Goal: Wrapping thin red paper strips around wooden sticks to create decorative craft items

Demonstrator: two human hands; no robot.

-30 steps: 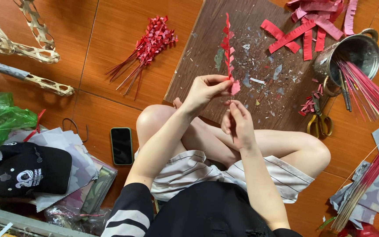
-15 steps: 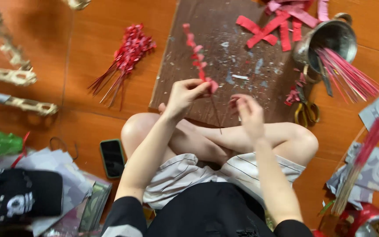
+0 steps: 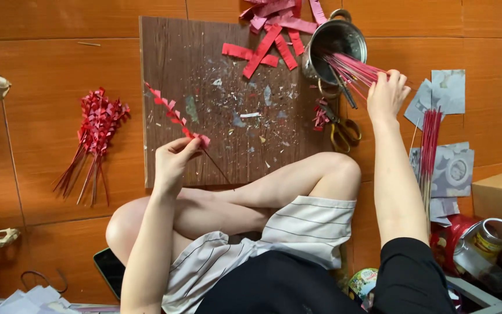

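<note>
- In the head view, we pinched the thin stick wrapped with folded red paper (image 3: 176, 118) between thumb and fingers of our left hand (image 3: 172, 164), near the front edge of the brown wooden board (image 3: 204, 75).
- The stick looked light, slender and springy, its paper folds easy to crush; the bare lower end seemed the safest hold.
- Our right hand (image 3: 386, 96) reached out with fingers curled loosely onto the red sticks (image 3: 350, 68) leaning out of the metal pot (image 3: 333, 43) at the board's far right corner.
- Our left forearm rose upright; our right arm stretched nearly straight beside our knee.
- Finished stems (image 3: 91, 139) lay off the board's left edge; scissors (image 3: 341, 129) lay off its right edge.
</note>
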